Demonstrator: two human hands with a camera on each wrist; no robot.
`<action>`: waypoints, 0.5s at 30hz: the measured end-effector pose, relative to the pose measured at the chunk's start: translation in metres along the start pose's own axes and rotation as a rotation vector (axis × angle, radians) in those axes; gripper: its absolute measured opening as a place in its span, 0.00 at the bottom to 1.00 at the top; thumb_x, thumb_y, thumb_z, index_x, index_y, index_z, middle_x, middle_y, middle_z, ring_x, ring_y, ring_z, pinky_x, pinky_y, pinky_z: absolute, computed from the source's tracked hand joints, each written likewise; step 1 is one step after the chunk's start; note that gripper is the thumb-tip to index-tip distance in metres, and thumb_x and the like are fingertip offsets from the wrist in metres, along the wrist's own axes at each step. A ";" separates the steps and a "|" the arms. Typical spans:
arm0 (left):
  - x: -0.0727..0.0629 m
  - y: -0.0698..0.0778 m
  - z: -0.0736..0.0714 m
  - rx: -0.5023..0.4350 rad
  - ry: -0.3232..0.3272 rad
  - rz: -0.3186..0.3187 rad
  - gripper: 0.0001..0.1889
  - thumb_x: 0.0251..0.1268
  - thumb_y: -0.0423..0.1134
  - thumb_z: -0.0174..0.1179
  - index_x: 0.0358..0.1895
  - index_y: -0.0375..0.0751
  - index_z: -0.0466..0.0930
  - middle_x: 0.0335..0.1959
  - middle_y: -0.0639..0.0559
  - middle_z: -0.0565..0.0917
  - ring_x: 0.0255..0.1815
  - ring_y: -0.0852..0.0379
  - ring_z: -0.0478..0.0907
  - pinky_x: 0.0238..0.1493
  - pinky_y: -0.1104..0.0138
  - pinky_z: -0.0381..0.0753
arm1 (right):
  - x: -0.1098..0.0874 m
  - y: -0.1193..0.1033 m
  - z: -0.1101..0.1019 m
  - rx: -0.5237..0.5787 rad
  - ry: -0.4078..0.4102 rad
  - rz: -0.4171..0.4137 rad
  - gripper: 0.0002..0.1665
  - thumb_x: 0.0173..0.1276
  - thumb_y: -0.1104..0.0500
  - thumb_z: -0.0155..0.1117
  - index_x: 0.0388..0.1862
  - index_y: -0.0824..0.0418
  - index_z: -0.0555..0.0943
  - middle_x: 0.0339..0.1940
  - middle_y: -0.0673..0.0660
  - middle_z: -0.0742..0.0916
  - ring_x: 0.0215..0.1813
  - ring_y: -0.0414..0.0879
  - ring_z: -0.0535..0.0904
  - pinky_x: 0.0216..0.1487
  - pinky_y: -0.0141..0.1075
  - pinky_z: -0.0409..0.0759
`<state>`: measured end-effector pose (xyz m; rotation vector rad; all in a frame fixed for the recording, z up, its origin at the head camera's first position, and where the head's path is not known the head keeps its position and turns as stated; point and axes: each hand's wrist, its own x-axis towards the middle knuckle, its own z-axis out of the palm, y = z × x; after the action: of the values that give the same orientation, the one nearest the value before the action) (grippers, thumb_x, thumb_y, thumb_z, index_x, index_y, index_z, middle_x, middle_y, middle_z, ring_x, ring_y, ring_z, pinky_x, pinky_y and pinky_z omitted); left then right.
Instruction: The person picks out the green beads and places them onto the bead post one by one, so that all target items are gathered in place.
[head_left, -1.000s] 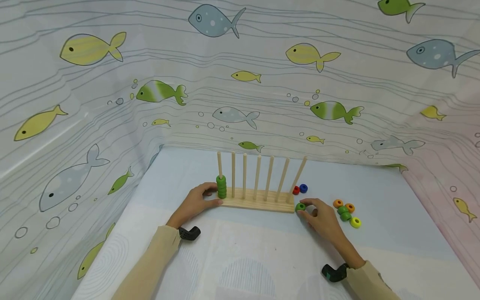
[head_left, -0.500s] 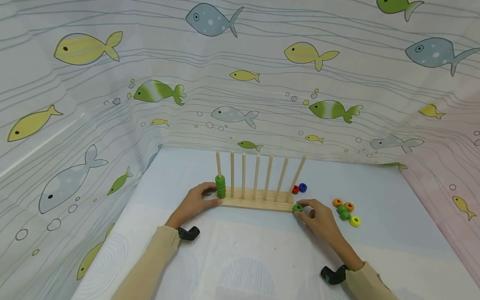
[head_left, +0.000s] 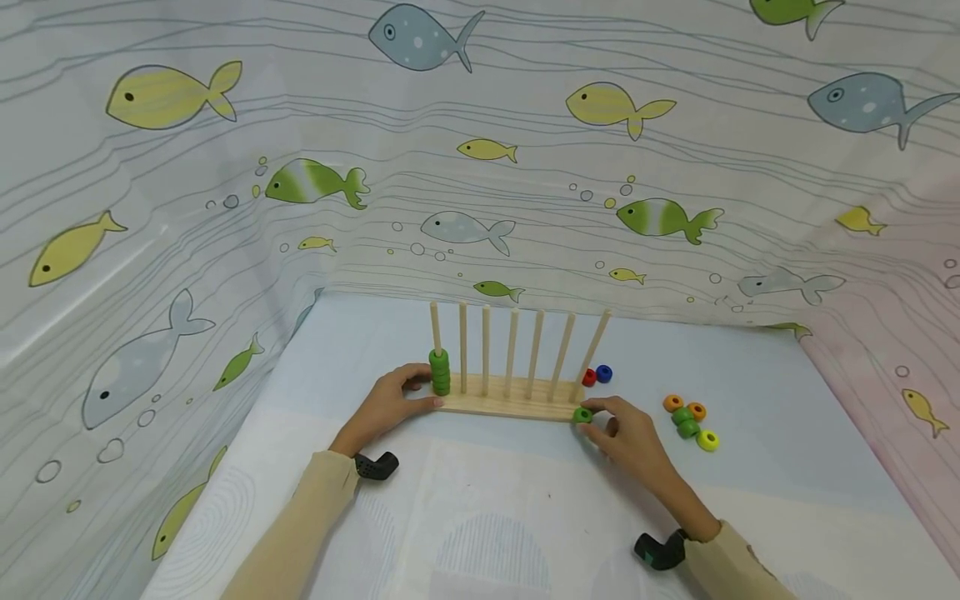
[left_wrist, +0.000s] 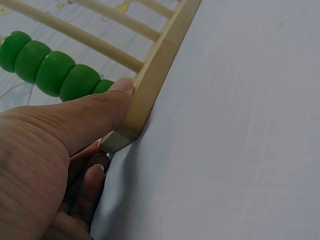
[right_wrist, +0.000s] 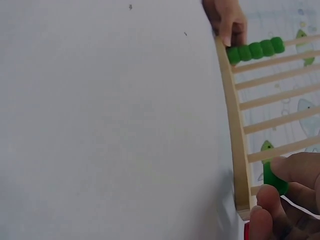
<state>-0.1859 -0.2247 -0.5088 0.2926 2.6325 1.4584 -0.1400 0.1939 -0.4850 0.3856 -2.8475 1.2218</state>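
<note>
A wooden peg stand (head_left: 510, 406) with several upright pegs stands on the table. Several green beads (head_left: 440, 372) are stacked on its leftmost peg. My left hand (head_left: 388, 410) grips the left end of the base, its thumb (left_wrist: 107, 107) by the front edge beside the stack. Between the thumb and fingers of my right hand (head_left: 628, 437) is one green bead (head_left: 582, 415), at the base's right front corner. In the right wrist view this pinched bead (right_wrist: 274, 180) shows in front of the pegs, partly covered by the fingertips.
Right of my right hand lies a loose group: orange beads (head_left: 672, 403), green beads (head_left: 687, 427) and a yellow bead (head_left: 708, 441). A red bead (head_left: 589, 377) and a blue bead (head_left: 603, 373) sit behind the stand's right end. Fish-patterned sheeting (head_left: 420, 275) encloses the table.
My right hand has carried the pinched green bead left, from beside the base's right end to its front corner. The left hand keeps its grip on the stand.
</note>
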 end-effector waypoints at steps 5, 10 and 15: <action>0.000 0.002 -0.001 -0.003 -0.001 -0.002 0.35 0.60 0.53 0.76 0.69 0.47 0.75 0.64 0.50 0.79 0.63 0.48 0.76 0.67 0.51 0.74 | 0.003 -0.007 0.003 0.004 0.004 -0.062 0.24 0.64 0.61 0.78 0.59 0.60 0.83 0.52 0.55 0.87 0.19 0.39 0.75 0.17 0.31 0.74; 0.000 0.003 -0.001 -0.008 0.000 0.001 0.36 0.60 0.53 0.76 0.69 0.47 0.75 0.65 0.50 0.79 0.64 0.48 0.76 0.68 0.51 0.74 | 0.007 -0.013 0.007 0.010 0.000 -0.112 0.23 0.64 0.62 0.78 0.58 0.60 0.84 0.50 0.55 0.88 0.20 0.38 0.75 0.18 0.31 0.73; -0.002 0.001 -0.002 -0.007 0.000 -0.002 0.35 0.60 0.53 0.76 0.69 0.46 0.75 0.64 0.50 0.79 0.64 0.48 0.76 0.67 0.51 0.74 | 0.010 -0.019 0.012 0.026 -0.015 -0.126 0.22 0.64 0.61 0.78 0.57 0.57 0.85 0.51 0.53 0.88 0.20 0.37 0.75 0.18 0.31 0.73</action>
<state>-0.1841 -0.2259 -0.5069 0.2894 2.6265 1.4675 -0.1439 0.1702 -0.4786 0.5684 -2.7735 1.2382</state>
